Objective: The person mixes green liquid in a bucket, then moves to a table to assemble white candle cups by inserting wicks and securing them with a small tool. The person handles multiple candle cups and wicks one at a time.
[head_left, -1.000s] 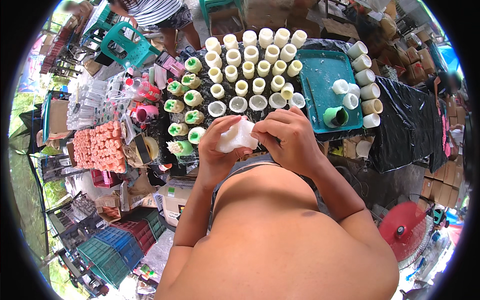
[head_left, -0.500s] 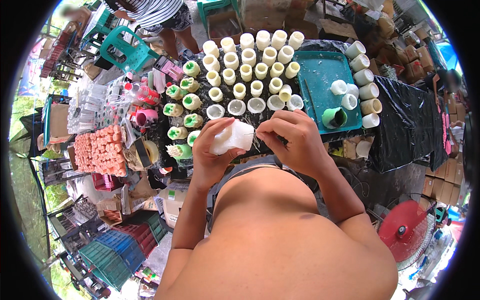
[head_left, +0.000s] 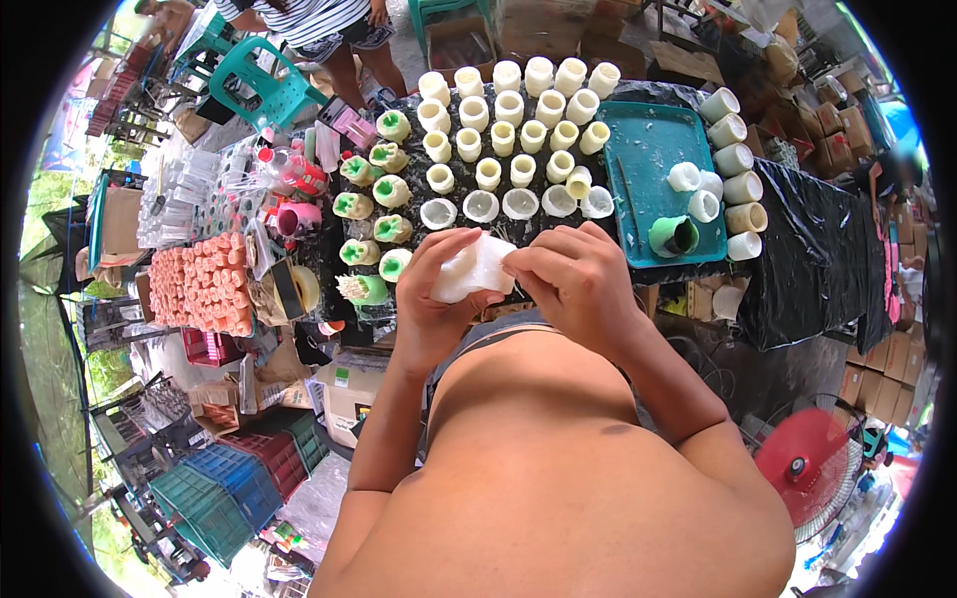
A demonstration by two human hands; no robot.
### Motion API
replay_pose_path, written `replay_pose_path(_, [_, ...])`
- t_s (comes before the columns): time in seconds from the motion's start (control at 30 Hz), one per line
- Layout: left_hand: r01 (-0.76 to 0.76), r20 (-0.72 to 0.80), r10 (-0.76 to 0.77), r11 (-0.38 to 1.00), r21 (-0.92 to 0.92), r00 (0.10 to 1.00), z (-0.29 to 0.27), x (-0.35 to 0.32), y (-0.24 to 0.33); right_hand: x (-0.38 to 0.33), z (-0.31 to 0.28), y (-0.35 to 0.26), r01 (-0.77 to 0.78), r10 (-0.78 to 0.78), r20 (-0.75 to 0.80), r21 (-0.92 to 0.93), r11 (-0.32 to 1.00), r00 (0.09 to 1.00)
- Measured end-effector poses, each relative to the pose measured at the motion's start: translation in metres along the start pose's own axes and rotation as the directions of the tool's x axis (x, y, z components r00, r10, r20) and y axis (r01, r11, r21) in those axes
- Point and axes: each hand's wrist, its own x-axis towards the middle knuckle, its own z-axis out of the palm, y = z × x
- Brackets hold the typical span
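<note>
My left hand [head_left: 429, 309] is wrapped round a white, waxy-looking hollow piece [head_left: 475, 273], held tilted above the near edge of the table. At the piece's right end, my right hand [head_left: 583, 289] has its thumb and fingertips pinched together, touching the rim. Whatever lies in that pinch is hidden by the fingers. Just beyond my hands stands a row of translucent white cups [head_left: 481, 206]. Behind it are several rows of cream cylinders [head_left: 508, 107]. Green-centred cream pieces [head_left: 353, 205] stand left of them, with a green cup of thin pale sticks [head_left: 371, 290] nearest me.
A teal tray [head_left: 650, 135] on the right holds white cups [head_left: 684, 177] and a green cup [head_left: 673, 237]. Cream cylinders [head_left: 733, 158] line its right side. Pink cylinders [head_left: 204, 289] are massed at left. A person in a striped top [head_left: 299, 20] stands beyond the table.
My right fingertips have moved onto the white piece's right end; the thin strand seen at them before is now hidden. The whole view has shifted slightly.
</note>
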Motion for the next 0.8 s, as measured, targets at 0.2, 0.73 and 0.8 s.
replay_pose_path(0.2, [0.017,-0.027,-0.018,0.999,-0.040,0.999,-0.009,-0.009,-0.003,0.005,-0.008,-0.005,-0.078,0.076,0.023,0.103,0.992,0.997])
replay_pose_path(0.73, [0.136,-0.082,-0.150,0.979,-0.154,0.985,-0.008,-0.029,-0.013,0.010,0.009,-0.008,-0.066,0.051,0.108,0.137,0.988,0.993])
replay_pose_path(0.8, [0.129,-0.086,-0.145,0.977,-0.172,0.986,-0.005,-0.030,-0.012,0.010,0.014,-0.011,-0.045,0.031,0.117,0.121,0.992,0.993])
